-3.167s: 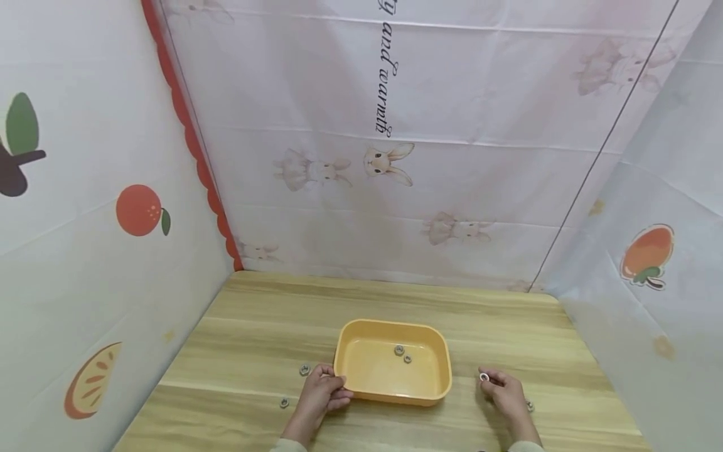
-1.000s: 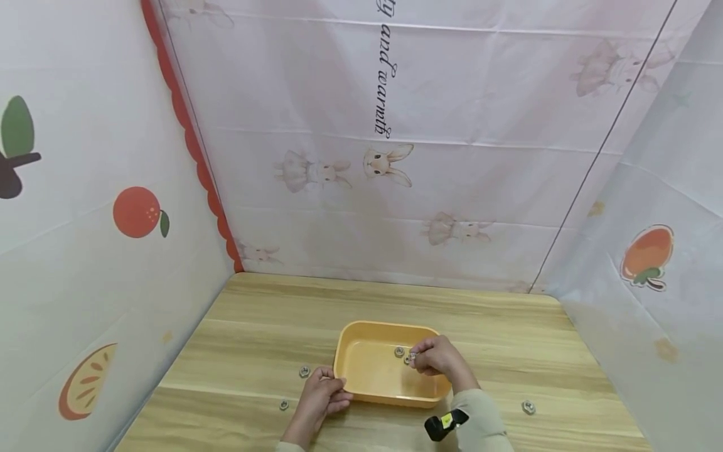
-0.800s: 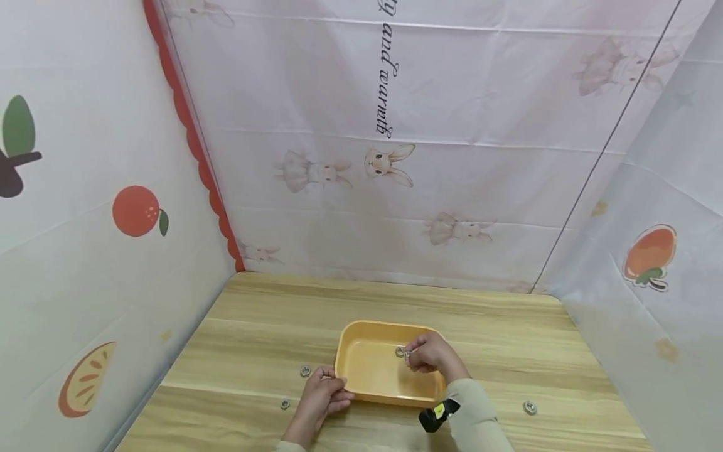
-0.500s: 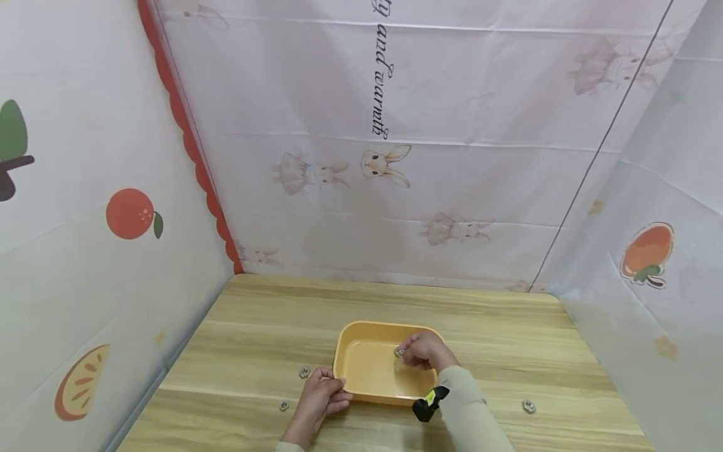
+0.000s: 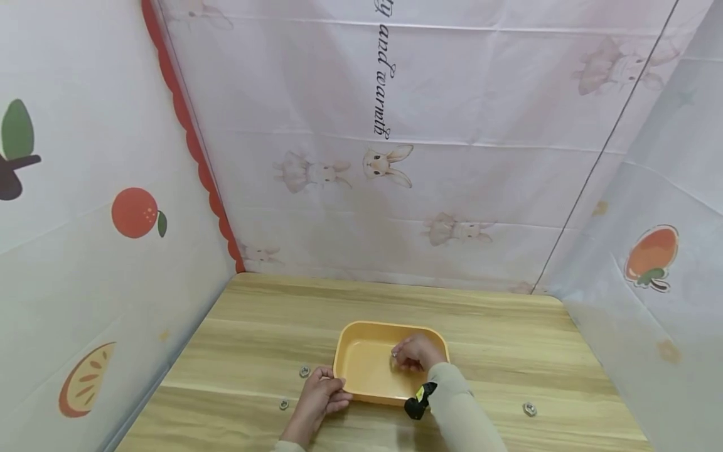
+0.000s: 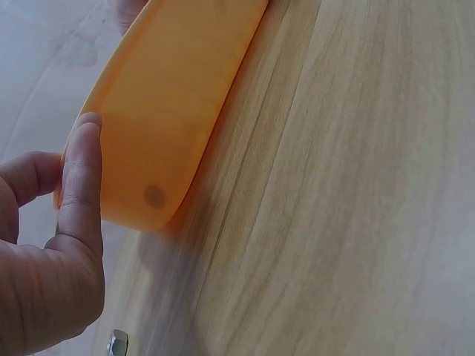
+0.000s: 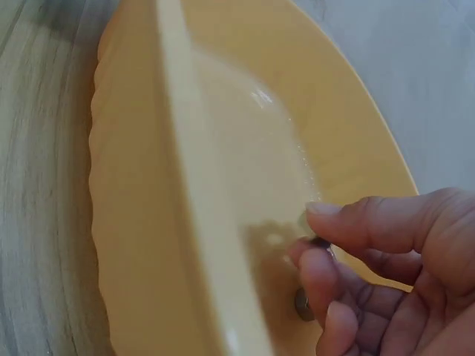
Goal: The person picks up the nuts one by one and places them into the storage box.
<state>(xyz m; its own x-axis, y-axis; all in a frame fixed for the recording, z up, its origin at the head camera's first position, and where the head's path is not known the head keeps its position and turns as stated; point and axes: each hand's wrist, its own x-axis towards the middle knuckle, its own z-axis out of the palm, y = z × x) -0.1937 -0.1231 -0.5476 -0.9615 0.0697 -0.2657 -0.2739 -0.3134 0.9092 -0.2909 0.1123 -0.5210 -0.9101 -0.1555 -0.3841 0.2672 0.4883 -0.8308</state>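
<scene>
A yellow rectangular tray (image 5: 361, 370) stands on the wooden table. At its front left corner my left hand (image 5: 322, 397) pinches the rim, thumb on one side and fingers on the other, as the left wrist view shows. My right hand (image 5: 417, 353) reaches into the tray, low over the floor. Between its thumb and index finger is a small metal nut (image 7: 320, 242), mostly covered by the fingertips. Another nut (image 7: 304, 304) lies on the tray floor under those fingers, partly hidden; in the head view the hand covers that spot.
Left of the tray two hex nuts lie on the table, one nut (image 5: 305, 371) farther back and a smaller nut (image 5: 284, 404) nearer. Far to the right lies another nut (image 5: 529, 409). Printed cloth walls (image 5: 361, 238) enclose the table (image 5: 271, 314) on three sides.
The right hand has carried a nut from the table right of the tray into it, then shifted left across the floor. The left hand stays on the rim.
</scene>
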